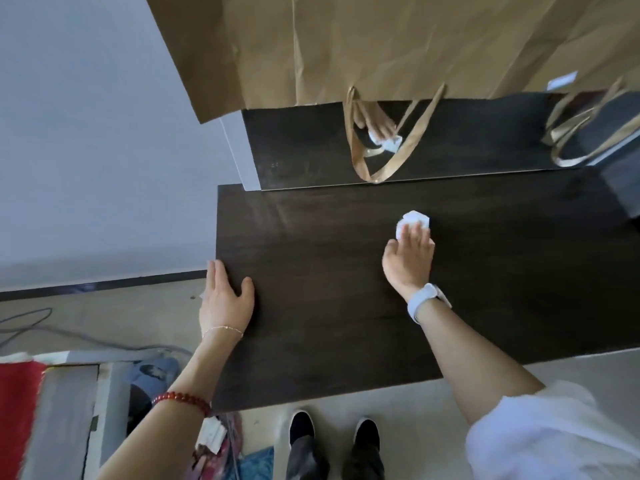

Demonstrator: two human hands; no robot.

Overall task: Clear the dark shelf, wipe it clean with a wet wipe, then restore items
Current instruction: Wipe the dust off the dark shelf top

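Observation:
The dark shelf (329, 271) is a wide brown-black board in front of me, bare on top. My right hand (410, 258) presses a crumpled white wet wipe (414, 221) flat against the shelf right of its middle, fingers spread over the wipe. My left hand (225, 299) rests open on the shelf's left edge, thumb on top. A mirror (450, 140) behind the shelf reflects the hand and wipe.
A large brown paper bag (381, 46) with ribbon handles hangs over the mirror at the back. A dark box (623, 188) sits at the shelf's far right. On the floor at the left lie cables, a red cloth (17, 417) and clutter. My shoes (332, 431) stand below the front edge.

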